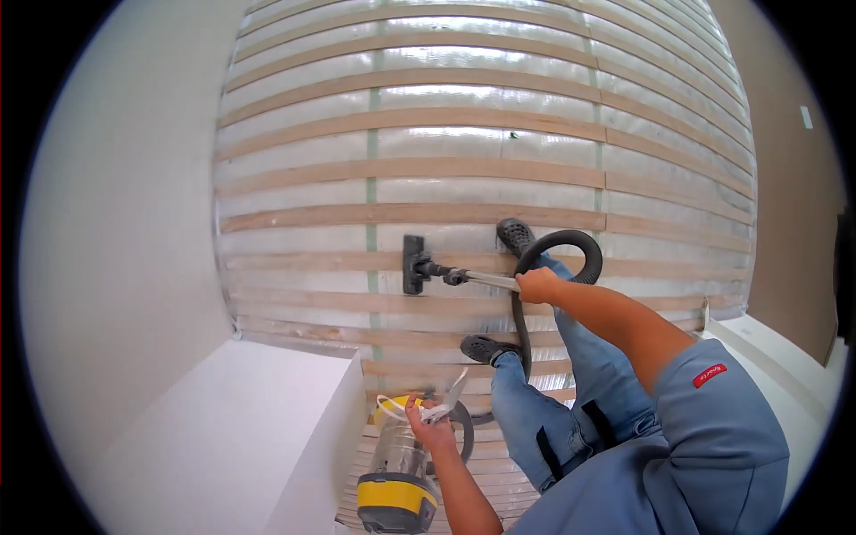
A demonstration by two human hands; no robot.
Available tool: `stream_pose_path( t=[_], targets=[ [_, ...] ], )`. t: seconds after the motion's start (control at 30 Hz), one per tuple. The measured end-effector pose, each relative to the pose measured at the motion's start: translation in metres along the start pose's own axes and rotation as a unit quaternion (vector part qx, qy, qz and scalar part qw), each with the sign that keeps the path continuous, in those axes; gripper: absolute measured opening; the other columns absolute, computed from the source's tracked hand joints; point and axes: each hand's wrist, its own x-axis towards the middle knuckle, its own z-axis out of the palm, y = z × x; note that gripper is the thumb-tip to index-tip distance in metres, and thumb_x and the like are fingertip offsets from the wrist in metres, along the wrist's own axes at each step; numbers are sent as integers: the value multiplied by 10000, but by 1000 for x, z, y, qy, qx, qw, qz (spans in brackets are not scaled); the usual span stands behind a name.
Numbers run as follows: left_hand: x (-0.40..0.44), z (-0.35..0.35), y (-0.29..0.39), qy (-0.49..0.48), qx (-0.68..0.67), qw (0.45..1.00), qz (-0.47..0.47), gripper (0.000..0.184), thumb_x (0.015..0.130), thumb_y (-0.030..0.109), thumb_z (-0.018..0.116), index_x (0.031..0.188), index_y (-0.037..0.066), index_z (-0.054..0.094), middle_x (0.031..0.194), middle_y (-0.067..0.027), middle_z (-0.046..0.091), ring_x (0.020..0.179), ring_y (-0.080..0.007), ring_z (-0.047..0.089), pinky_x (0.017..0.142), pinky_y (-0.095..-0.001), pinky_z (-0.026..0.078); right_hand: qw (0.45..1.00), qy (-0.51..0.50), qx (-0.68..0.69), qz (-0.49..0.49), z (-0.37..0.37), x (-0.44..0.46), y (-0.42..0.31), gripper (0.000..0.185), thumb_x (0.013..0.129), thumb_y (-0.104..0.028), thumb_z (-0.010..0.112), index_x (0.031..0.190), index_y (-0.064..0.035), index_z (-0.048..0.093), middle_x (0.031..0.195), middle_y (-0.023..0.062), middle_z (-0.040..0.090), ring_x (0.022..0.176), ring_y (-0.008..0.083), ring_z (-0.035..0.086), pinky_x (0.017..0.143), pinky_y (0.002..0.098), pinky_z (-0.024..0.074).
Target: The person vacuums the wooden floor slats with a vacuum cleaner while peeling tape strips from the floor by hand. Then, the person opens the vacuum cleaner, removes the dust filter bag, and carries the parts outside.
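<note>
My right hand (538, 285) is closed around the metal wand (492, 281) of a vacuum cleaner. The wand ends in a dark floor nozzle (414, 265), which lies on the slatted floor. A black corrugated hose (584, 245) loops up from near this hand and runs down between my legs. Lower down, my left hand (432, 430) grips a white cord (383, 403), with a loop and a flat white piece sticking out. Just beside and below that hand is the yellow and silver vacuum cleaner canister (395, 455), partly hidden by the hand.
Wooden slats (481, 168) cross a shiny foil-covered floor (481, 143). A white box-like ledge (294, 410) stands at the lower left, beside a pale wall (134, 205). A brown panel (794, 178) is at the right. My shoes (514, 236) rest on the slats.
</note>
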Motion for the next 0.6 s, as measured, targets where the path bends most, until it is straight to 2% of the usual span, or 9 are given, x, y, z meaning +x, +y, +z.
stream_pose_path(
  t=[0.07, 0.13, 0.2, 0.3, 0.37, 0.43, 0.5, 0.57, 0.6],
  targets=[
    [-25, -24, 22, 41, 85, 995, -19, 334, 941, 378, 539, 1196, 163, 557, 915, -51, 556, 883, -183, 550, 777, -342, 486, 999, -40, 4, 23, -24, -41, -33, 399, 838, -266, 576, 1139, -22, 672, 1019, 217, 710, 940, 376, 695, 829, 486, 542],
    [-59, -38, 55, 35, 67, 996, -35, 300, 954, 359, 524, 1174, 158, 562, 974, -47, 563, 909, -191, 559, 774, -333, 491, 1000, -2, 3, 19, -21, -79, -51, 326, 833, -273, 587, 975, -15, 727, 930, 190, 733, 901, 357, 708, 783, 459, 556],
    [-88, -80, 74, 26, 52, 996, -66, 268, 967, 339, 509, 1153, 154, 567, 1033, -42, 569, 936, -198, 568, 771, -324, 496, 1000, 11, 11, 26, -15, -121, -65, 371, 837, -291, 596, 1050, -12, 717, 981, 210, 722, 927, 370, 698, 800, 460, 551],
    [-102, -143, 96, -70, 98, 987, 111, 231, 981, 317, 487, 1097, 140, 578, 1084, -35, 579, 970, -207, 579, 795, -342, 497, 998, 0, 23, 61, -4, -186, -77, 409, 836, -311, 602, 1112, -26, 702, 1090, 219, 695, 1001, 369, 674, 886, 452, 520],
    [-140, -145, 143, -116, -54, 991, 42, 212, 968, 273, 499, 1086, 120, 586, 1074, -40, 581, 963, -201, 575, 820, -346, 494, 998, 4, 25, 58, 8, -225, -78, 431, 837, -320, 598, 1132, -22, 695, 1128, 220, 685, 1045, 378, 656, 937, 446, 500],
    [-154, -163, 165, -71, -117, 989, 55, 209, 959, 220, 491, 1107, 101, 580, 1074, -46, 583, 972, -197, 572, 880, -344, 480, 998, 43, 30, 46, 25, -256, -73, 444, 841, -309, 583, 1145, -1, 682, 1155, 244, 668, 1086, 389, 639, 956, 446, 489],
    [-191, -146, 191, -108, -168, 976, 92, 238, 952, 187, 484, 1140, 77, 580, 1060, -54, 576, 951, -190, 564, 901, -302, 463, 998, 55, -17, 13, 43, -235, -47, 444, 841, -296, 569, 1158, -6, 680, 1174, 261, 652, 1101, 379, 635, 965, 436, 487],
    [-214, -133, 209, -100, -152, 976, 123, 268, 959, 154, 484, 1187, 47, 574, 1062, -68, 576, 971, -179, 556, 929, -284, 441, 998, 43, -44, 1, 26, -238, -49, 435, 847, -313, 557, 1139, -21, 695, 1171, 240, 664, 1104, 378, 635, 971, 432, 487],
    [-223, -130, 212, -134, -27, 965, 225, 290, 973, 112, 478, 1236, 23, 562, 1088, -83, 575, 1016, -179, 550, 953, -273, 433, 997, 14, -70, 1, 4, -241, -65, 432, 853, -328, 548, 1133, -36, 702, 1174, 223, 671, 1107, 377, 634, 973, 432, 486]
  ],
)
